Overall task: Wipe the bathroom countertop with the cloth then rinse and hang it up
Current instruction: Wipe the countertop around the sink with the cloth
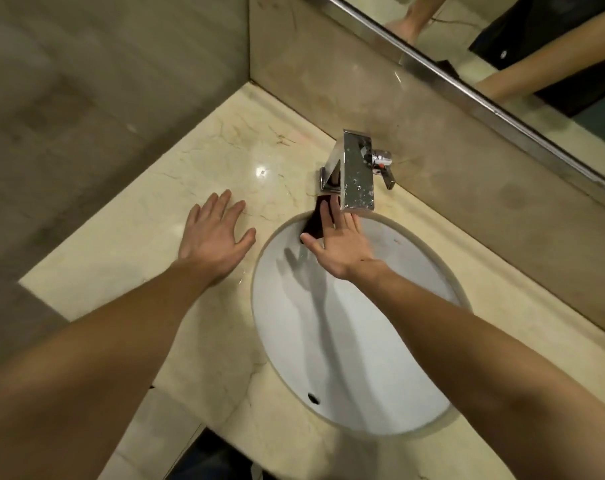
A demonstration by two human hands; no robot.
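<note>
My L hand (pixel 214 233) lies flat on counter (pixel 190 168), fingers spread. R hand (pixel 339 244) presses cloth (pixel 314 220) at sink (pixel 363 341) rim under tap (pixel 358 178), fingers straight.

I count two hands, a left hand (pixel 214 237) and a right hand (pixel 339 244), one dark cloth (pixel 314 220), one chrome faucet (pixel 358 178), one white basin (pixel 363 341) with one overflow hole (pixel 313 398), one marble countertop (pixel 190 188), one mirror (pixel 536 46)

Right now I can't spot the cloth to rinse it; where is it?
In the head view, the dark cloth sits at the sink's far rim, pressed under the right hand's fingers, beside the faucet spout.
</note>
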